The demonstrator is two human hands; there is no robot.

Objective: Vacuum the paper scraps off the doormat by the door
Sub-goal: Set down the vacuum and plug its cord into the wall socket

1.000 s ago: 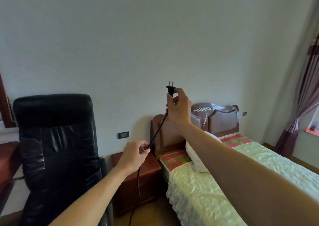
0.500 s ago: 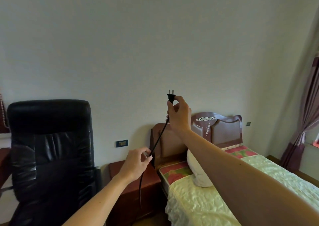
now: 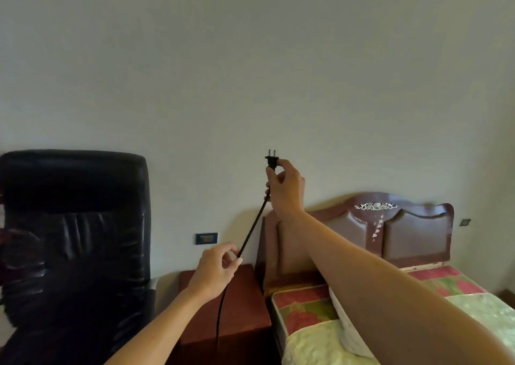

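Observation:
My right hand [image 3: 285,189] pinches a black two-pin plug [image 3: 271,160] and holds it up in front of the wall, pins pointing up. The black power cord [image 3: 252,229] runs taut down-left from the plug to my left hand [image 3: 216,271], which grips it, then hangs down out of view. A dark wall socket [image 3: 206,238] sits low on the wall, just left of and above my left hand. The vacuum, the doormat and the paper scraps are out of view.
A black leather office chair [image 3: 75,242] stands at the left. A red-brown bedside cabinet [image 3: 245,303] sits below the socket. A bed [image 3: 320,345] with a dark red headboard [image 3: 395,230] fills the right. Another small wall plate [image 3: 464,222] is at far right.
The view has tilted up and shifted, so chair and bed sit lower in the frame. Both hands keep their hold on plug and cord, still raised before the wall.

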